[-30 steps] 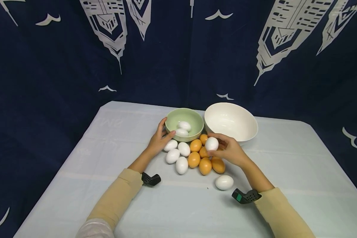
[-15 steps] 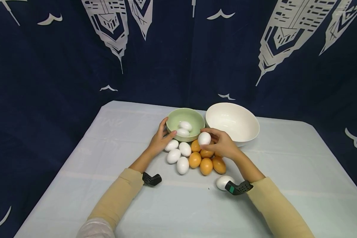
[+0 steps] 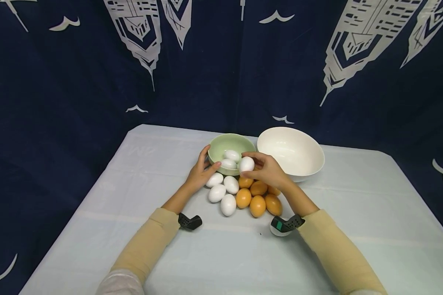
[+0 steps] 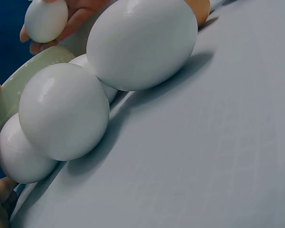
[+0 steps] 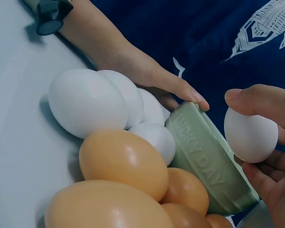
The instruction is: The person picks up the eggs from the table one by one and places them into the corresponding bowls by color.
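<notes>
A white egg point(image 3: 246, 164) is pinched between the thumb and fingers of my right hand point(image 3: 268, 170), at the right front rim of the green bowl point(image 3: 218, 146). Two white eggs point(image 3: 231, 155) lie inside that bowl. My left hand point(image 3: 201, 171) holds the bowl at its left side, thumb on the rim. In the right wrist view, raised lettering shows on the wall of the green bowl point(image 5: 199, 156), and the pinched egg point(image 5: 251, 135) is close by its rim. Several white eggs point(image 3: 228, 205) lie in front of the bowl, beside several brown eggs point(image 3: 257, 206).
A larger white bowl point(image 3: 288, 153) stands right of the green one. One more white egg point(image 3: 279, 233) lies nearer the front, partly hidden behind the right wrist camera point(image 3: 288, 223). A pale cloth covers the table point(image 3: 133, 164), and a dark blue patterned curtain point(image 3: 206, 82) hangs behind it.
My right hand has carried the white egg left and away from me, from above the brown eggs to the green bowl's rim. The left hand keeps its hold on the bowl.
</notes>
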{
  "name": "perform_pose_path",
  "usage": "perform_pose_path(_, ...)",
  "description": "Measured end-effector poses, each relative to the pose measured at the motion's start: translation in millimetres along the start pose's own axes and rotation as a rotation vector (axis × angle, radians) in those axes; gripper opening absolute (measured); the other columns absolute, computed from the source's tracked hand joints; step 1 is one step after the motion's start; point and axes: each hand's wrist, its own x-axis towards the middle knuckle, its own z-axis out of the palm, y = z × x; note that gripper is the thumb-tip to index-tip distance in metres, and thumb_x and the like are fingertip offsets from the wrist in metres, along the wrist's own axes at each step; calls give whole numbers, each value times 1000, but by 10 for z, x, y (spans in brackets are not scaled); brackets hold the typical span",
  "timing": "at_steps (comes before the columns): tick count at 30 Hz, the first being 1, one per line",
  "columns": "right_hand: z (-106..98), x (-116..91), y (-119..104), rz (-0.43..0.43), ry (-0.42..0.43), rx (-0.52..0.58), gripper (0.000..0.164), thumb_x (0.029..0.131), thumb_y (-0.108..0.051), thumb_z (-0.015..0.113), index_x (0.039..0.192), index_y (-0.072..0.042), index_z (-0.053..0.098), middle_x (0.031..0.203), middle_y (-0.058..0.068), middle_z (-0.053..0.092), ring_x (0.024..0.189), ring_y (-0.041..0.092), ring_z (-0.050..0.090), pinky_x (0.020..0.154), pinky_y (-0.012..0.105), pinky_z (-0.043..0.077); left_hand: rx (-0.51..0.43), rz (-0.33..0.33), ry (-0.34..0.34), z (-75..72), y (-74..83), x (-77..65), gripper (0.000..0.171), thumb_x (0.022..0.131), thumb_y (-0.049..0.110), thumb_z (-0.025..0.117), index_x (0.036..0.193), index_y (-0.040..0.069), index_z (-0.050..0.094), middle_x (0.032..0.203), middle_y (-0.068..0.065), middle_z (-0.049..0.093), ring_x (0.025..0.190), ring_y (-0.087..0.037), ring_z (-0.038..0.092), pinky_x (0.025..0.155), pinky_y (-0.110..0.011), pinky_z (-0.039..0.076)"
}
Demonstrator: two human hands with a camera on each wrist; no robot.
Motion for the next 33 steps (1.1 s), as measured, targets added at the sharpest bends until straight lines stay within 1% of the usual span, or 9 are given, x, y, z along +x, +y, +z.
perform_pose_path(4, 13, 97, -4, 17, 10, 14, 59, 83, -3, 76, 136, 5, 51, 136, 21, 51, 120, 33, 55, 91, 27, 50, -2, 1, -1, -3, -5, 4, 73, 99, 34, 58, 156, 27, 13, 159, -11, 21, 133, -32, 44, 110, -47, 31)
perform_pose_path(10, 39, 195, -14, 33, 26, -9, 60, 84, -7, 77, 136, 4, 52, 136, 20, 52, 120, 32, 56, 94, 31, 49, 3, -7, -3, -5, -22, 9, 75, 98, 40, 58, 156, 30, 12, 160, -10, 21, 133, -32, 44, 110, -50, 30)
perform_pose_path(15, 55, 255, 3, 38, 36, -30, 61, 83, -10, 78, 136, 1, 53, 136, 17, 52, 120, 31, 56, 98, 36, 47, -3, -5, -5, -7, -11, 11, 75, 98, 40, 58, 156, 30, 12, 160, -10, 21, 133, -32, 44, 110, -50, 30)
perform_pose_path(19, 74, 293, 6, 35, 30, -49, 61, 82, -12, 79, 136, 2, 52, 137, 18, 52, 121, 32, 55, 100, 39, 45, -2, -16, -5, -10, -10, 14, 74, 98, 40, 58, 156, 31, 12, 160, -9, 22, 133, -31, 44, 111, -48, 30)
perform_pose_path(22, 86, 328, 11, 39, 38, -98, 62, 82, -16, 80, 136, 0, 53, 136, 17, 53, 120, 32, 55, 100, 40, 45, -4, -24, -8, -19, -14, 15, 73, 98, 40, 57, 156, 32, 13, 160, -8, 21, 134, -30, 44, 111, -48, 30)
perform_pose_path(26, 102, 378, 7, 50, 55, -194, 63, 81, -21, 80, 136, -3, 54, 134, 15, 55, 118, 31, 57, 98, 40, 47, -7, -21, -11, -28, -17, 14, 73, 99, 41, 57, 156, 31, 13, 160, -9, 22, 134, -32, 43, 110, -51, 29)
perform_pose_path(29, 118, 404, -11, 61, 61, -271, 63, 81, -22, 80, 136, -3, 54, 132, 17, 57, 116, 31, 58, 96, 41, 47, -17, -18, -12, -25, -17, 11, 74, 99, 41, 56, 156, 30, 12, 160, -9, 21, 134, -32, 43, 111, -52, 28)
perform_pose_path(33, 141, 431, -37, 91, 65, -385, 64, 81, -23, 79, 136, -1, 53, 132, 19, 57, 113, 32, 58, 95, 43, 48, -16, -24, -11, -9, -14, 6, 74, 99, 40, 57, 156, 30, 12, 160, -9, 21, 133, -31, 44, 111, -50, 28)
